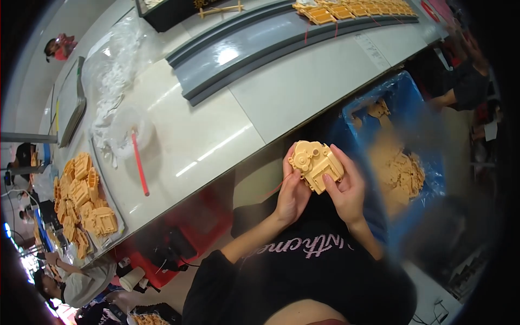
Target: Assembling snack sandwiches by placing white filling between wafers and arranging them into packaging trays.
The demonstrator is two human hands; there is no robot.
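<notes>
Both my hands hold a yellow-orange moulded plastic housing (313,160) with round bosses and a rectangular recess, in front of my body just off the table's near edge. My left hand (293,199) is closed along its left side, fingers partly behind it. The right hand (350,196) grips the right side, its thumb pressed near the recess on the lower part. The fingers behind the housing are hidden. To the right of my hands stands a blue lined bin (410,92) with many similar plastic parts (403,173) inside.
On the white table (216,146) lie a grey channel (233,51) bearing a row of parts (352,10), a clear cup (122,130) with a red stick (140,165), a plastic bag (122,59) and a tray of parts (81,195). A red crate (208,225) sits below.
</notes>
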